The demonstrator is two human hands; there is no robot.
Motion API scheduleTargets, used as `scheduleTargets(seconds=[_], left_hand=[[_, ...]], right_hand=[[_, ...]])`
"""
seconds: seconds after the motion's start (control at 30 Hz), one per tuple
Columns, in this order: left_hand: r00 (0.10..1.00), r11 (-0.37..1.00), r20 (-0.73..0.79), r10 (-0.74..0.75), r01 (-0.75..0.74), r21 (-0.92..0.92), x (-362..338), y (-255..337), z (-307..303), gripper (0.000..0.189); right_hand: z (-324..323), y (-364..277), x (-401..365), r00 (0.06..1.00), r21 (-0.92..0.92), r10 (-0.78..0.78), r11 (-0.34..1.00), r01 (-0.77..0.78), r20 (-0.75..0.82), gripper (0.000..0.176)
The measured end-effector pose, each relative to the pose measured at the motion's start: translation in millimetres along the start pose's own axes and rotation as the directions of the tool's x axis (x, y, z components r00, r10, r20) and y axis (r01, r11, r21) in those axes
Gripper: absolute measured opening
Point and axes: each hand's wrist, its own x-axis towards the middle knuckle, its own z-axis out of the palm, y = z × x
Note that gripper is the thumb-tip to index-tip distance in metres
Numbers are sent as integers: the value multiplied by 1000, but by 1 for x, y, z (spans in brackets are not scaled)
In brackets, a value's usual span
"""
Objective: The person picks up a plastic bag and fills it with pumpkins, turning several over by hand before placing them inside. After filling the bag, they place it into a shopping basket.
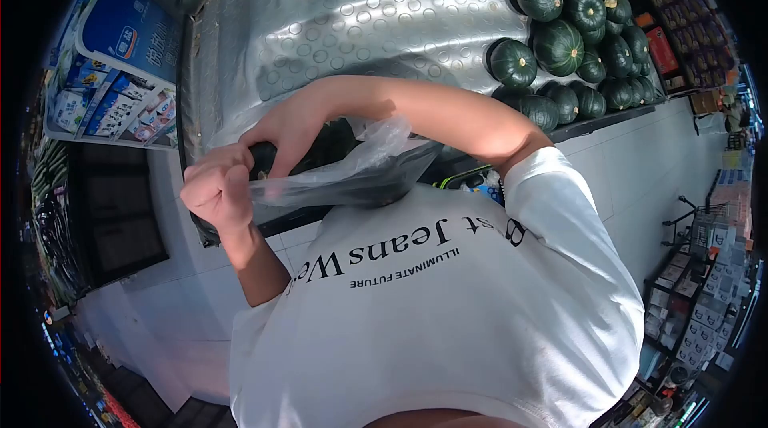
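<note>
A clear plastic bag [352,176] stretches in front of my chest, its gathered end at my left hand. My left hand [216,188] is closed in a fist around that end. From the right, my right arm reaches across, and my right hand [292,132] bends down over the bag beside the left fist. Its thumb and fingers close on the film, the fingertips partly hidden behind it. Dark green pumpkin skin [332,144] shows between my right hand and the bag, mostly covered.
A silvery padded sheet [336,36] covers the display table ahead. Several dark green pumpkins [558,48] are piled at its right. A blue-and-white promotional stand [120,68] is at the left. Shelves of boxed goods [704,308] and a shopping cart [692,212] stand at the right, across the tiled floor.
</note>
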Motion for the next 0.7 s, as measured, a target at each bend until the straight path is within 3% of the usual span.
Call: scheduleTargets(seconds=[0.1, 0.2, 0.33, 0.43, 0.53, 0.6, 0.67, 0.7], left_hand=[[997, 997, 28, 72, -73, 39, 1, 16, 11, 46], [975, 980, 101, 198, -195, -39, -3, 29, 16, 47], [921, 945, 211, 328, -322, -61, -1, 34, 13, 47], [894, 926, 241, 378, -360, -118, 9, 37, 25, 46], [899, 923, 239, 368, -321, -214, 11, 31, 35, 44], [932, 947, 202, 302, -269, -177, 5, 26, 36, 42], [969, 976, 116, 216, -211, -59, -3, 23, 42, 41], [985, 984, 33, 168, -169, 59, -8, 22, 43, 39]], right_hand=[[2, -4, 0, 992, 54, -108, 993, 104, 73, 74], [-2, -10, -14, 989, -4, -143, 990, 144, 24, 68], [-7, -5, -29, 971, -57, -173, 985, 166, -164, 56], [-15, -9, -56, 945, -12, -85, 996, 85, -315, 59], [-10, -9, -96, 735, -376, -174, 919, -117, -656, 63], [3, -3, -117, 566, -474, -221, 808, -350, -795, 61], [10, -4, -141, 685, -319, 218, 760, -566, -695, 66], [2, -6, -147, 747, -194, 419, 792, -578, -516, 54]])
